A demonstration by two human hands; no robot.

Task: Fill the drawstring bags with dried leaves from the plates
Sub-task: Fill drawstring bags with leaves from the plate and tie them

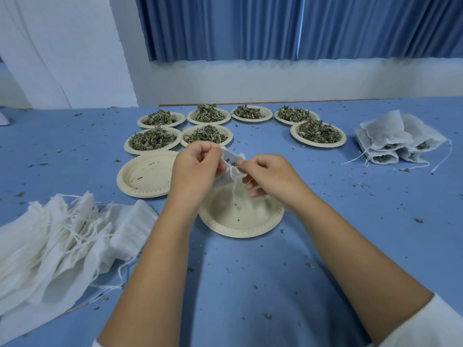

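Blue pleated curtains (275, 26) hang over a white wall behind the worktop (250, 284), which wears a smooth blue cloth speckled with leaf crumbs. Near the middle we see both hands close together, each clamped on one small drawstring bag (231, 159). The left hand (198, 166) pinches its far-left rim and the right hand (268, 176) pinches its near-right rim. The bag is thin, white, gauzy fabric, with its mouth spread between the hands and turned up towards us, dark leaf bits showing inside. Its body is mostly hidden by the fingers, so we cannot tell its long axis. A thin white string (234, 186) dangles straight down from it over a round, pale, ridged-rim empty plate (238, 234) holding only a few crumbs. Just left of the hands sits a stack of empty plates (140, 176) of the same kind. Towards the far edge, six leaf plates (318, 145) carry heaps of crinkled grey-green dried leaves (318, 131). Near the right edge lies a heap of filled bags (395, 144), plump, mouths pointing towards us, strings trailing. At the near-left corner a loose pile of flat bags (50, 241) spreads out, soft and limp, strings tangled.
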